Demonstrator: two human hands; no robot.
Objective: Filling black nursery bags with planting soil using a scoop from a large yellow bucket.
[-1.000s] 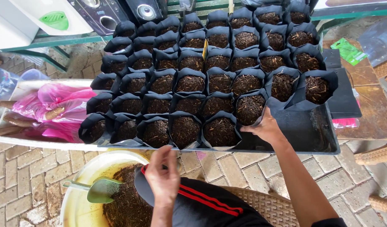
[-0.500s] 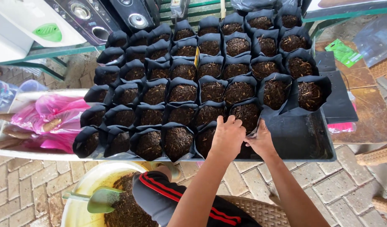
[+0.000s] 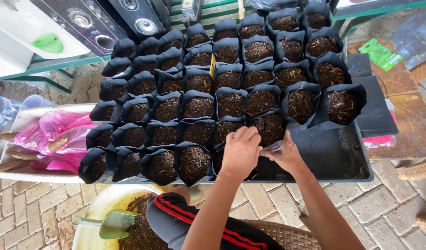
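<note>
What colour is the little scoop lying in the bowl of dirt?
The scoop is green, lying on dark soil in a pale yellow basin. The head view shows it best.

Daylight falls evenly on a floor of pale grey brick pavers [image 3: 32, 217]. Taking the green metal-framed table [image 3: 60, 62] as landmark: black speakers [image 3: 129, 16] stand on top of it, the pavers run below it and toward the viewer, a brown wooden surface [image 3: 407, 120] lies far to its right, and a woven wicker seat [image 3: 282, 234] sits at the near edge, well apart from it.
</note>
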